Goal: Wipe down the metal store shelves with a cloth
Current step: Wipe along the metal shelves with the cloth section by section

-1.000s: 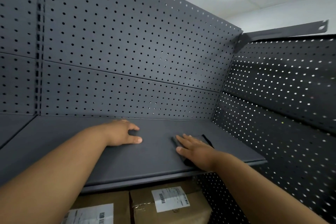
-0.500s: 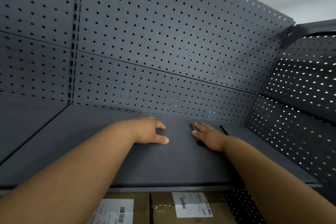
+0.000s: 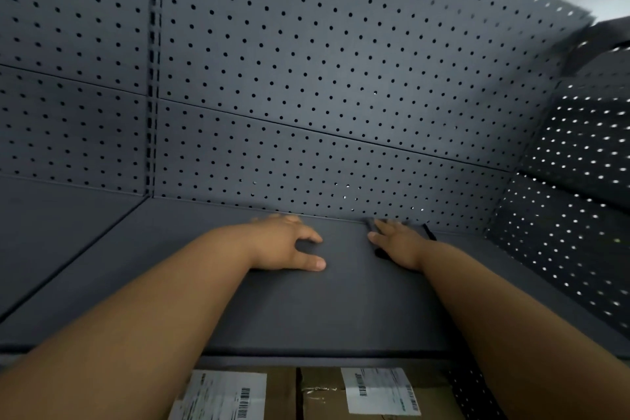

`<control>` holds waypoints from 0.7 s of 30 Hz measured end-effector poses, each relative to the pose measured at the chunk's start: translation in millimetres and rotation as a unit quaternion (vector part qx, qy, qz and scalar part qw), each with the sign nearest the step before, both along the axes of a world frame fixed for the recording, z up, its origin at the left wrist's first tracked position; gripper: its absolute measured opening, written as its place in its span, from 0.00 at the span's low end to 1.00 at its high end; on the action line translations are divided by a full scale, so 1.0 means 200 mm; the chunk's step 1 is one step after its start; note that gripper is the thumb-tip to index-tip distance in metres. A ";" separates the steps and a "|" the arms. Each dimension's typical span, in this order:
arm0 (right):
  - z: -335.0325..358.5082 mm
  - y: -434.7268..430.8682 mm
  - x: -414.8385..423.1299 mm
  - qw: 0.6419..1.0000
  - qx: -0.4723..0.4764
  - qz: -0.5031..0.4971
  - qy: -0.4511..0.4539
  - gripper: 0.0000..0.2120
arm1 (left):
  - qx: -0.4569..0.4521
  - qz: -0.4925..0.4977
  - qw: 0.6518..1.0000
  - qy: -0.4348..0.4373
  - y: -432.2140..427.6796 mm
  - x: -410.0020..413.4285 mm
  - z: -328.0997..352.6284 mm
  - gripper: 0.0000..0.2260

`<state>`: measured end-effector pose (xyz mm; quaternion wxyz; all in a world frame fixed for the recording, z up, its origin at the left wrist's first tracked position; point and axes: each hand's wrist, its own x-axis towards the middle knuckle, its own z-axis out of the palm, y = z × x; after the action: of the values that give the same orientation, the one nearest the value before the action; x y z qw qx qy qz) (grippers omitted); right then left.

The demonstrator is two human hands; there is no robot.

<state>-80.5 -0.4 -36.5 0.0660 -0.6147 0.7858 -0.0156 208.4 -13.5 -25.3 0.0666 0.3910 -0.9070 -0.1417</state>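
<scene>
A dark grey metal shelf [image 3: 306, 310] runs across the view in front of me. My right hand [image 3: 397, 242] lies flat with straight fingers on a dark cloth [image 3: 428, 232] at the back of the shelf, close to the pegboard. The cloth is nearly the shelf's colour and mostly hidden under the hand; only its edges show. My left hand [image 3: 289, 244] rests flat on the bare shelf to the left of the cloth, thumb spread.
A grey pegboard back wall [image 3: 306, 95] rises behind the shelf, and a perforated side panel [image 3: 572, 198] closes it on the right. Cardboard boxes with white labels [image 3: 375, 392] sit below the shelf's front edge. A neighbouring shelf section [image 3: 61, 232] lies to the left.
My right hand has slid the cloth from near the shelf's front edge back toward the pegboard wall. The left hand has stayed flat on the shelf. My view has moved closer and tilted.
</scene>
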 end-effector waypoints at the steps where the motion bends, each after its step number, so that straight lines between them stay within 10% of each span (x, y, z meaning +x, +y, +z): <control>1: 0.00 0.03 0.01 1.000 0.000 0.000 -0.004 0.32 | 0.000 -0.001 1.000 0.001 0.00 0.00 0.00 0.30; 21: 0.03 0.78 0.26 0.999 -0.010 0.030 0.012 0.30 | 0.002 0.007 1.000 0.005 0.04 0.01 0.00 0.30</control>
<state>-28.0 156.0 -30.2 0.0506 -0.6384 0.7679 -0.0142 210.5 -5.3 -24.7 0.0715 0.3963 -0.9038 -0.1450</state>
